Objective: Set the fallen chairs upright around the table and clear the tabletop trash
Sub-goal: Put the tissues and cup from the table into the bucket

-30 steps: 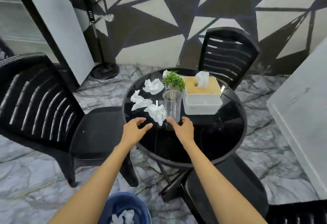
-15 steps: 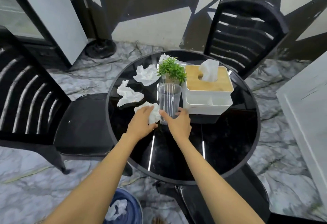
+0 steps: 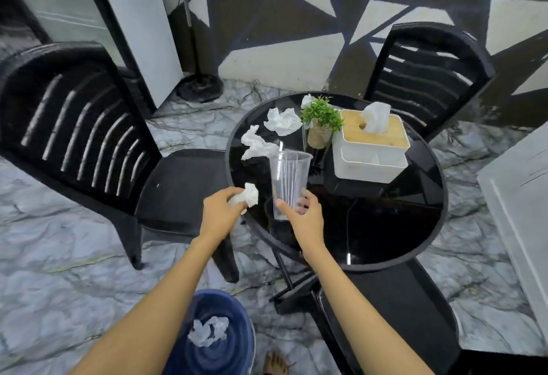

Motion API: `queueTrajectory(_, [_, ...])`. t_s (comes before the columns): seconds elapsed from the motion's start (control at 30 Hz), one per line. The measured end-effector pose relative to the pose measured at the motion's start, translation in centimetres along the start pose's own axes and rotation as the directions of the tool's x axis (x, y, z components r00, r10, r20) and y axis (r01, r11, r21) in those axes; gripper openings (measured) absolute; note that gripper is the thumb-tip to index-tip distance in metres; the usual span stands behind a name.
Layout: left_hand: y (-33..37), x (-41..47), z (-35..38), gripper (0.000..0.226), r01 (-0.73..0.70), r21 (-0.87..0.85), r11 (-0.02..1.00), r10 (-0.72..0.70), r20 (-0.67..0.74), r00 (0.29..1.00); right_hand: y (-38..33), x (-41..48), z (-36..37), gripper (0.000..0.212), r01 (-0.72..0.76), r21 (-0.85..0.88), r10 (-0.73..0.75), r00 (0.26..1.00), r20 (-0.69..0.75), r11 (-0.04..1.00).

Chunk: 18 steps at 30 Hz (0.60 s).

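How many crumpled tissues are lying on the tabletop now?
3: a near tissue by the cup, a far tissue left of the plant, a small tissue half hidden behind it. A fourth tissue is in the left hand. More may be hidden.

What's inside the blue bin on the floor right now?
Crumpled white tissues lie in the blue bin. The left forearm covers its left side, so anything there is hidden, and whatever sits beneath the tissues can't be seen.

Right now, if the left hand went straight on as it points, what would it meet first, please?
Probably the plastic cup in the right hand; depth is unclear, so it may reach the crumpled tissue beyond.
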State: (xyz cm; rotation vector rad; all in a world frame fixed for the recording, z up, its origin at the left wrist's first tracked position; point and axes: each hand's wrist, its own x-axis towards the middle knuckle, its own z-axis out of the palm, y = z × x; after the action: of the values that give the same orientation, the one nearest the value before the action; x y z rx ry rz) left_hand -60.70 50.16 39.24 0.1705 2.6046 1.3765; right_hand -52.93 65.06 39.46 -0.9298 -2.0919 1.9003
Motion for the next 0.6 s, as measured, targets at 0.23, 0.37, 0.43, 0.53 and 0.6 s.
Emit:
queueTrajectory(0.23, [-11.3,-10.1,-4.6,0.029,0.258,-0.122,0.959,-0.264,-0.041,0.964,9.2,-11.0,5.9,0.075,-0.085,-0.064,0.098,0.964,0.246,0.994])
queueTrajectory(0.37, [-19.0,-15.6,-4.5,0.031,0.403,-0.119,0.908,-0.404,0.014,0.915,17.2,-14.5,9.1,0.092,-0.232,-0.095,0.250,0.921,0.297,0.968])
queueTrajectory(0.43, [-23.1,-17.3,-3.7,0.034,0.487,-0.103,0.868,-0.487,0.025,0.873,21.4,-15.4,10.5,0.103,-0.297,-0.127,0.322,0.899,0.296,0.946])
queueTrajectory(0.53, [-28.7,-18.5,-1.7,0.036,0.577,-0.110,0.809,-0.579,0.023,0.815,27.9,-15.4,12.5,0.078,-0.339,-0.203,0.387,0.879,0.281,0.919])
queueTrajectory(0.6, [-32.7,-18.6,0.3,0.042,0.602,-0.095,0.793,-0.603,0.026,0.798,32.2,-14.6,13.9,0.060,-0.329,-0.249,0.393,0.875,0.284,0.911])
